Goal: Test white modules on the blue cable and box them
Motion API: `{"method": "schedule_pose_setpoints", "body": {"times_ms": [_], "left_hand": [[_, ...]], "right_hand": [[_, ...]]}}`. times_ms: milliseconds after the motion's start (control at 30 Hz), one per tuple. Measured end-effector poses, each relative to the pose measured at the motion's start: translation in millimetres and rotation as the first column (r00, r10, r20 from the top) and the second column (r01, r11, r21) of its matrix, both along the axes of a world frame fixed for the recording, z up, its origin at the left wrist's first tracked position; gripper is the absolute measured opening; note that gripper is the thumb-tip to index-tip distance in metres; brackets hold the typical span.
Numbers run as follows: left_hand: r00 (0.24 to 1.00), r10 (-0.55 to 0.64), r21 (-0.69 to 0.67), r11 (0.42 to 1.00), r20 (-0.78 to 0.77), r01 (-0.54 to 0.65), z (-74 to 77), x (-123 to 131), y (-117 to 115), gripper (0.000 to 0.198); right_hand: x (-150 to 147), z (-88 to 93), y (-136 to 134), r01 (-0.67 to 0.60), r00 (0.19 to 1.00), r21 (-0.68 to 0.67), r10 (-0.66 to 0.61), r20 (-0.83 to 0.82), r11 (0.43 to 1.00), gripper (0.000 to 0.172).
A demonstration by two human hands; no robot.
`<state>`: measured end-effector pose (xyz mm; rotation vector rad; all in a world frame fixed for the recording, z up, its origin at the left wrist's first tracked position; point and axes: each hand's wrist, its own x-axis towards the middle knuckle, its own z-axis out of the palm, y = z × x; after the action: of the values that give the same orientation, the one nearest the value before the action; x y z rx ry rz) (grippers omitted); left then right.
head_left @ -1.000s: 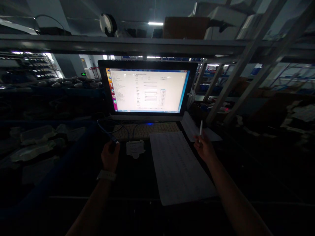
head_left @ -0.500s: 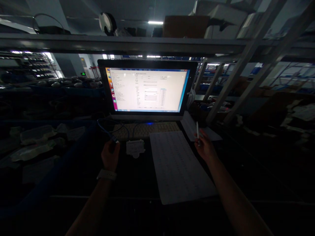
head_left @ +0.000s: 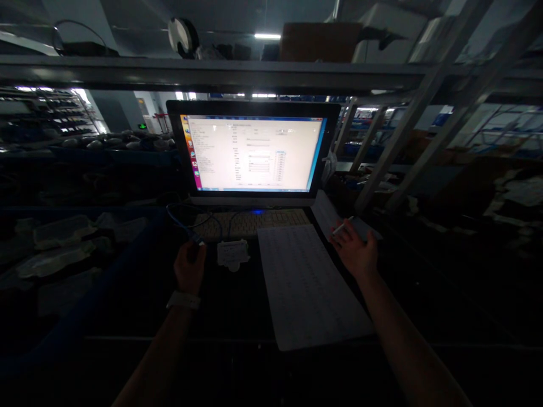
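In my left hand point(head_left: 189, 267) is the plug end of a blue cable point(head_left: 189, 230), pinched between thumb and fingers. Just right of that hand, a small white box-like module point(head_left: 233, 253) with a rounded tab lies on the dark table. My right hand point(head_left: 356, 251) is turned palm up, with a white pen point(head_left: 343, 226) lying slantwise in its fingers and the thumb held apart. A printed paper sheet point(head_left: 307, 282) lies between the hands, its top edge over the keyboard point(head_left: 250, 221). Another paper point(head_left: 324, 212) sits behind the right hand.
A lit monitor point(head_left: 254, 152) showing a software window stands behind the keyboard. To the left is a blue bin point(head_left: 95, 302) with several clear-and-white packages point(head_left: 63, 232). A metal shelf beam point(head_left: 233, 76) crosses above, and slanted posts point(head_left: 396, 147) rise at right.
My right hand has rolled open to palm up, and the pen has tipped from upright to slanted. My left hand stays on the cable plug. The view has shifted very slightly.
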<state>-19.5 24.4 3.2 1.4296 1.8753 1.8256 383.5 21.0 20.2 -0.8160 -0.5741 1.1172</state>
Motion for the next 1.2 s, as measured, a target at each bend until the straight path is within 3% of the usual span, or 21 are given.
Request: {"method": "schedule_pose_setpoints", "body": {"times_ms": [933, 1200], "left_hand": [[1.0, -0.015, 0.024, 1.0, 0.027, 0.014, -4.8, 0.2, 1.5, 0.038], [0.991, -0.068, 0.048, 0.997, 0.119, 0.062, -7.3, 2.8, 0.4, 0.038]], "right_hand": [[-8.3, 5.1, -4.5, -0.046, 0.999, 0.021, 0.046, 0.026, 0.999, 0.059], [-8.8, 2.0, -2.3, -0.057, 0.998, 0.014, 0.057, 0.008, 0.998, 0.06]]}}
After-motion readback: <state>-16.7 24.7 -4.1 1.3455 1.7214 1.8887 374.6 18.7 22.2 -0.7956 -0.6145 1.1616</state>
